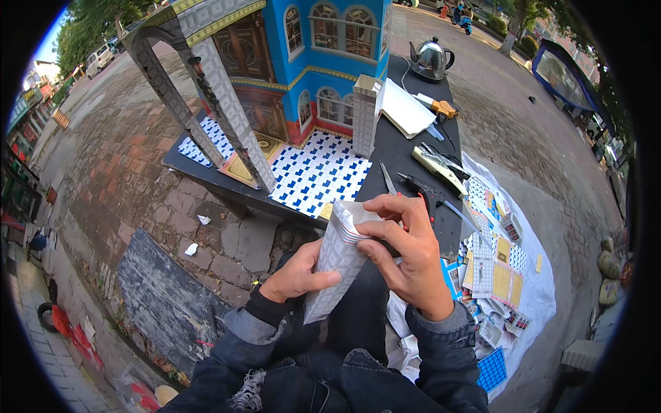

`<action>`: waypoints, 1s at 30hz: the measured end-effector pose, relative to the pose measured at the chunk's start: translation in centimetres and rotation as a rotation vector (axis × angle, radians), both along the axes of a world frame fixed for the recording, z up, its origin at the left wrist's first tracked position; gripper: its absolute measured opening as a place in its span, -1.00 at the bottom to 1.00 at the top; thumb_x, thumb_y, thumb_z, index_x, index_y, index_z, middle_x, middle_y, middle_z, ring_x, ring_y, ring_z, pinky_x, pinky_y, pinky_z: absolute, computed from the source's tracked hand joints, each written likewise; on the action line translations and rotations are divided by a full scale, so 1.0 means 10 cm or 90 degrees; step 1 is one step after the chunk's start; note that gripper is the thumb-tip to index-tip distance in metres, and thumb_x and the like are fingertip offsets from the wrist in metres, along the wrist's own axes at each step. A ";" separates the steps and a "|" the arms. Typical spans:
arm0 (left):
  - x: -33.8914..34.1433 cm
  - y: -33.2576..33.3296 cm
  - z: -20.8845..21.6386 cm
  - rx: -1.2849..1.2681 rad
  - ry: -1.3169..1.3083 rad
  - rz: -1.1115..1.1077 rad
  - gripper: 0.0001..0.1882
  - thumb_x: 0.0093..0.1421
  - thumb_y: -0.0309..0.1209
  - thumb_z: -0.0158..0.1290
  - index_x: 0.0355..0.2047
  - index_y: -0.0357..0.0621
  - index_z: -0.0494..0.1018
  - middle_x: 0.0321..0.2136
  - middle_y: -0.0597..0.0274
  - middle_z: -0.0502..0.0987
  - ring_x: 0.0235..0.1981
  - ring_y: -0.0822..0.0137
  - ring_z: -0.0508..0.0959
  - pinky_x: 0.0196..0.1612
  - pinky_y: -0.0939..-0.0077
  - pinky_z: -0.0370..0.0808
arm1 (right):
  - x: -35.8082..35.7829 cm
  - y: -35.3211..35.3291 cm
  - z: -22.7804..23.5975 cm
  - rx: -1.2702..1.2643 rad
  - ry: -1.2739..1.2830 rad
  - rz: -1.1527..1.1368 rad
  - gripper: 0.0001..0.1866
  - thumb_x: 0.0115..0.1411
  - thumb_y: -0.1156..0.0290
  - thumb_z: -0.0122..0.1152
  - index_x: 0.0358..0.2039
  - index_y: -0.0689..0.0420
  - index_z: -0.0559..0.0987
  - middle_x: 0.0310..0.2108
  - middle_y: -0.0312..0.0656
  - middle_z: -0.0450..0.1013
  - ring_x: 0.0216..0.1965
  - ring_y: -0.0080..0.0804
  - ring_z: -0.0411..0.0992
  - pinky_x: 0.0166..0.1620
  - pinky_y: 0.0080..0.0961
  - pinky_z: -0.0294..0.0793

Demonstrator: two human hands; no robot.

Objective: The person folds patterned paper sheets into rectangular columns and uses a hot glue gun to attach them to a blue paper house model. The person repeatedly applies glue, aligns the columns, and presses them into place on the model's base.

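Observation:
Above my lap I hold a folded paper column (pixel 339 265) printed with grey blocks, its top tilted away from me. My left hand (pixel 299 274) wraps round its lower left side, thumb laid across the front. The fingers and thumb of my right hand (pixel 406 251) pinch its upper end, where a thin striped band runs across. Just beyond stands a model house (pixel 281 48) with blue walls, arched windows and brown doors. Its blue-and-white patterned floor (pixel 317 172) bears a short grey pillar (pixel 363 117), and tall grey arch posts (pixel 234 110) rise at the left.
The dark table (pixel 385 162) also carries scissors (pixel 387 177), a black-handled tool (pixel 416 184), a cream-coloured cutter-like tool (pixel 439 168), a white pad (pixel 406 110), a yellow glue gun (pixel 441 107) and a steel kettle (pixel 432 58). Printed card pieces (pixel 499 275) lie on a white sheet (pixel 540 289) at right.

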State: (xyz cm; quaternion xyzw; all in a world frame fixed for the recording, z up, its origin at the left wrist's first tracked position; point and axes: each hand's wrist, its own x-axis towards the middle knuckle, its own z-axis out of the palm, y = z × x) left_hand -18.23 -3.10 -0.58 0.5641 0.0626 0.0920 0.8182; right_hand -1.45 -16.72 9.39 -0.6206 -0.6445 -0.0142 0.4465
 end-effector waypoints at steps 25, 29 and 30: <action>0.23 0.15 0.78 0.566 -0.204 0.244 -0.44 0.13 -0.47 0.34 0.15 -0.09 0.45 0.11 0.06 0.47 0.15 0.06 0.49 0.16 0.24 0.47 | 0.05 0.02 -0.01 0.070 0.020 0.024 -0.74 0.01 0.69 0.38 -0.27 0.15 0.61 -0.24 -0.22 0.55 0.06 -0.11 0.44 0.02 -0.26 0.49; 0.20 0.29 0.97 0.693 -0.205 0.299 -0.54 -0.01 -0.57 0.41 -0.09 -0.17 0.51 -0.01 0.06 0.56 0.09 0.12 0.56 0.12 0.30 0.50 | 0.01 0.19 0.11 0.124 -0.027 0.005 -0.73 0.00 0.73 0.39 -0.29 0.14 0.61 -0.27 -0.28 0.58 0.07 -0.16 0.45 0.01 -0.34 0.52; 0.21 0.32 1.02 0.705 -0.213 0.305 -0.56 -0.02 -0.58 0.41 -0.12 -0.18 0.51 -0.02 0.04 0.57 0.08 0.10 0.57 0.11 0.30 0.50 | 0.02 0.23 0.16 0.126 -0.040 0.004 -0.73 0.00 0.73 0.39 -0.29 0.15 0.61 -0.27 -0.27 0.58 0.06 -0.16 0.46 0.01 -0.34 0.52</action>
